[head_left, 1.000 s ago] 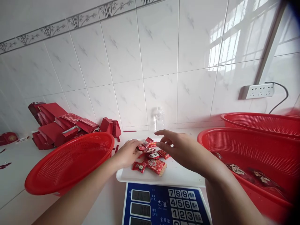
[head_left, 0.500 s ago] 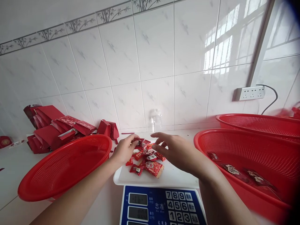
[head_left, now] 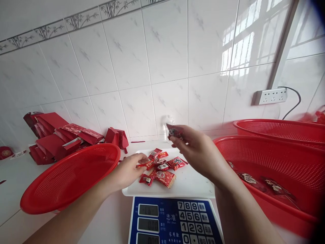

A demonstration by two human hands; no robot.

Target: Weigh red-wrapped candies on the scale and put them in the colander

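My right hand is raised above the white scale tray, its thumb and fingers pinching a dark red snack packet. Low over the tray's left side, my left hand has its thumb and fingers closed about a red snack packet with yellow lettering. Beside it on the tray lies a small heap of wrapped snacks, among them a patterned red and gold packet and a red packet with black lettering. The blue scale panel faces me; its display digits are faint.
A red plastic basket stands left of the scale. To the right, another red basket holds a few dark red packets, with one more basket behind. Red gift boxes are piled back left. A clear bottle stands by the wall.
My right hand has risen and now holds a dark red packet. My left hand has shifted down and left, from one packet to another. A packet with black lettering now shows at the heap's right.
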